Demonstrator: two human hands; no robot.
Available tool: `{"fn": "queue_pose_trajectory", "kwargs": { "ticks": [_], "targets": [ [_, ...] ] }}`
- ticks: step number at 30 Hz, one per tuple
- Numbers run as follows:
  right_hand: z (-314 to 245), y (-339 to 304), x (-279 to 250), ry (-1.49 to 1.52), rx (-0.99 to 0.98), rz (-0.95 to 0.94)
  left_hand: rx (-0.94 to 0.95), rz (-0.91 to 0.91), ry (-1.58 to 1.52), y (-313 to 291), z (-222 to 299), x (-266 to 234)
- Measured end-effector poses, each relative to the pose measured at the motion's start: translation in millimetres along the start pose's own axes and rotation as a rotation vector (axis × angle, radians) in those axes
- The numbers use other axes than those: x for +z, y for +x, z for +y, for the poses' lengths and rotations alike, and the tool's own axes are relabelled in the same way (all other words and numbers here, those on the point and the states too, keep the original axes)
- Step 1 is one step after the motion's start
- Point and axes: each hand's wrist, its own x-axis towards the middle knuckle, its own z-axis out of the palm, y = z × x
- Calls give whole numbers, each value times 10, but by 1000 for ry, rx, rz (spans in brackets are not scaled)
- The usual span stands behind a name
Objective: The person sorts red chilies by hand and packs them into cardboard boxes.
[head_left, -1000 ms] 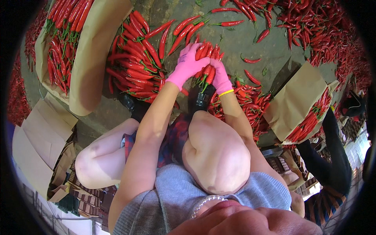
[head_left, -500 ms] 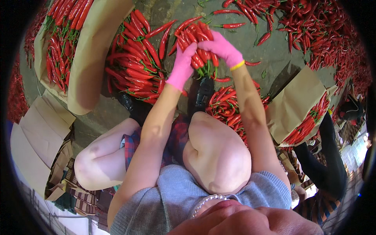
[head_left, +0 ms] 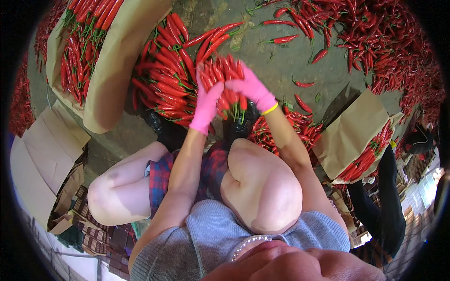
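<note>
Between my two hands is a bunch of red chili peppers, tips pointing away from me and green stems hanging toward my shoes. My left hand, in a pink glove, is closed round the bunch's left side. On its right side, my right hand grips too, in a pink glove with a yellow cuff; its fingers are slightly blurred. Just left of the bunch lies a heap of chili peppers on the floor. A smaller pile of chili peppers lies by my right shoe.
At the upper left stands an open brown paper sack holding neatly laid chilies. Another sack with chilies leans at the right, near a person's dark-clothed leg. A large chili mound spreads at upper right. Flattened cardboard lies left.
Both hands have come nearer to my body and a little left, carrying the bunch of chili peppers. Single chilies on the floor behind my right hand are now uncovered.
</note>
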Motion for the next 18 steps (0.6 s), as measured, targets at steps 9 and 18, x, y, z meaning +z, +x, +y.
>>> {"fn": "queue_pose_trajectory", "kwargs": {
  "ticks": [9, 18],
  "targets": [
    [-254, 284, 31, 180, 121, -243, -4, -42, -179, -75, 251, 290],
    [-94, 1060, -360, 1052, -60, 163, -299, -465, 697, 1777, 932, 727]
  ]
}}
